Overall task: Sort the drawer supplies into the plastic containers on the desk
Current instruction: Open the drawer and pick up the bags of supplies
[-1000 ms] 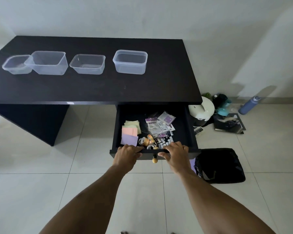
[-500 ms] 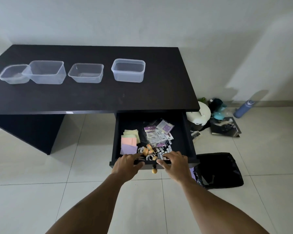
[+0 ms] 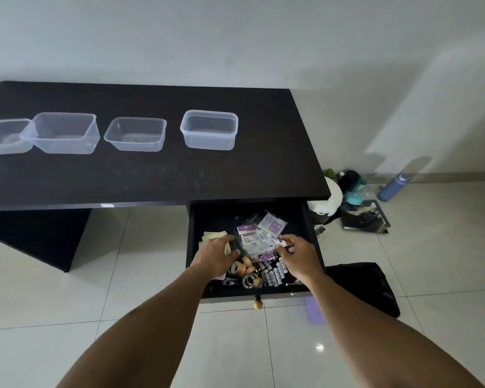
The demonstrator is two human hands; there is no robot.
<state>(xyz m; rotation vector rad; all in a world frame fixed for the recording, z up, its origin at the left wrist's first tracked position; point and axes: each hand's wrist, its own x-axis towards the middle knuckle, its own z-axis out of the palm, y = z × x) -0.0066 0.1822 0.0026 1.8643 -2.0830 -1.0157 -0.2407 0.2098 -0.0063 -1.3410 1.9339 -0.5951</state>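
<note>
Left hand [image 3: 216, 254] is lying flat, fingers loose, on the sticky notes [image 3: 213, 236] by the left edge of the drawer [image 3: 314, 233]; right hand [image 3: 300, 257] is curling over the packets [image 3: 254, 243], hold unclear.

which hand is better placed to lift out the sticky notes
Left, probably. The left hand lies over the sticky notes at the left side of the drawer, while the right hand is at the plastic packets on the right and would have to cross over.

Dim, cool light casts soft shadows on the wall [image 3: 403, 93] and 1 glare spot on the floor [image 3: 318, 347]; edges bow.
</note>
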